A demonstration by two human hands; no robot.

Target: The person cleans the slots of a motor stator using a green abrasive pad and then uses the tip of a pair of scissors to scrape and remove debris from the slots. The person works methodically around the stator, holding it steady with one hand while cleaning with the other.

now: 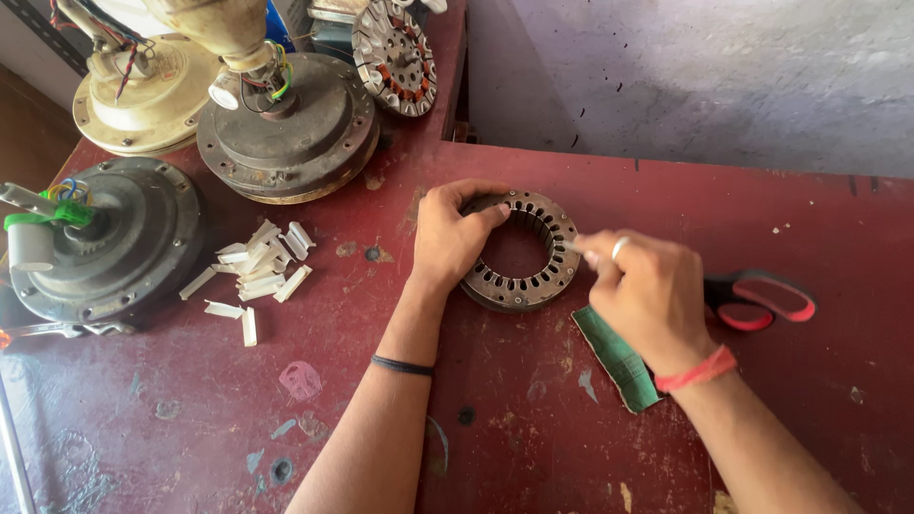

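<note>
While I am watching through the head camera, the left hand [447,238] is resting on the near-left rim of a round, grey-brown laminated steel stator ring [522,251], its fingers curled over the outer edge and the thumb lying across the top, so it is gripping the ring against the worn dark red wooden table [533,419]. The ring is lying flat near the middle of the table, just in front of the table's back edge; it is showing a wide open centre, narrow slots cut all around its inner wall and patches of dull rust on its face. The right hand [652,295] is hovering at the ring's right side with the fingers pinched close together; the fingertips are blurred, and I cannot tell whether they are holding anything. A green rectangular sheet of paper [617,357] is lying partly under that hand, and red-and-black handled scissors [762,300] are lying just behind it. Well to the left, a loose heap of small white folded paper strips [257,271] is sitting on the table, beside three round ceiling-fan motor housings [286,133] with coloured wires. No containers are showing.
</note>
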